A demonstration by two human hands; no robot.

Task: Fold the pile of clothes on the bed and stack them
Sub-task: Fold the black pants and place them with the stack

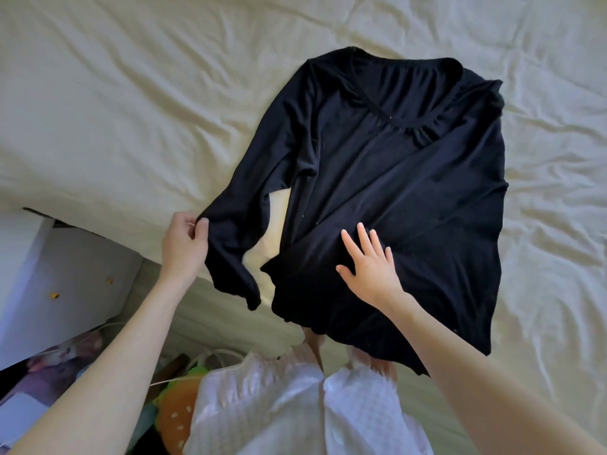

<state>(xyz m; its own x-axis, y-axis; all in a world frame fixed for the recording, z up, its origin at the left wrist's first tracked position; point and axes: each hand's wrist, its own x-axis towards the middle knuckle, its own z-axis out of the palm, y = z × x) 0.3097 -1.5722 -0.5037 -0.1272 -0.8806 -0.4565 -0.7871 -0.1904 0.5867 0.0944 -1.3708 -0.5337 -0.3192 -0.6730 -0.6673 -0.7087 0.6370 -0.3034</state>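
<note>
Fingers of the left hand pinch the edge of the near sleeve; fingers of the right hand lie straight and spread, pressing flat on the lower body of the black long-sleeved top. Right hand holds nothing — it acts as an anchor.

Top lies face up on the cream bedsheet, neckline away from the person, hem hanging over the near edge of the bed. Far sleeve appears already laid across the body; cannot confirm how neatly. No other clothes of the pile in view.

Judged step: folding the near sleeve inward.

Risks:
- Thin, slippery-looking knit — pulling the sleeve across could drag the body with it if the right palm lifts early.
- Overhanging hem may slide off the bed edge and pull the garment askew.
- Wrinkled sheet underneath could bunch and skew the fold.
</note>
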